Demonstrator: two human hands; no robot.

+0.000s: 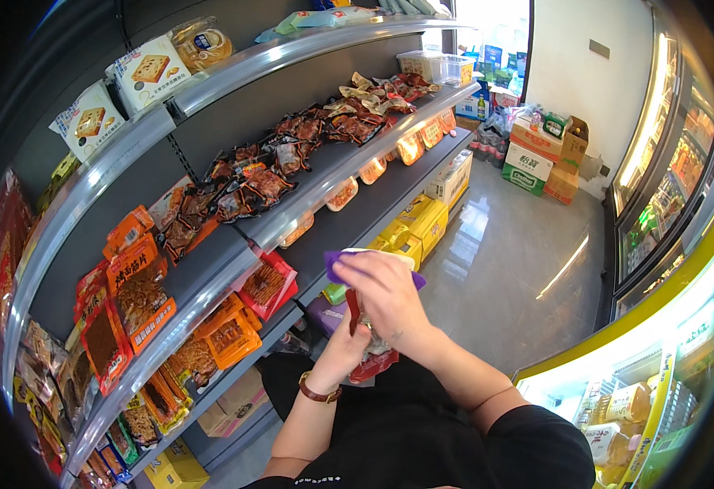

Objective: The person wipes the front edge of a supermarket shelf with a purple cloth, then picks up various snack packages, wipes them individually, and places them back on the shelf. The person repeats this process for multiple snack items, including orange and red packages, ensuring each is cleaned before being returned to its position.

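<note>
Close to my body, my left hand [346, 345], with a brown watch strap at its wrist, grips a red and clear snack packet [374, 365]. My right hand [387, 293] lies over the upper part of that packet, its fingers pressed on a purple cloth [334, 264]. The cloth sticks out on both sides of the fingers, and part of the packet is hidden under the hands. On the shelf left of my hands lie a red packet of brown snack strips [266, 282] and orange snack packets [230, 330].
Shelves with a clear curved front rail [308, 214] run along the left, bearing dark vacuum packs [259, 186]. Yellow cartons [424, 223] stand on the lowest level. Stacked boxes [525, 165] are at the back. A lit drinks cooler [614, 403] stands close on the right.
</note>
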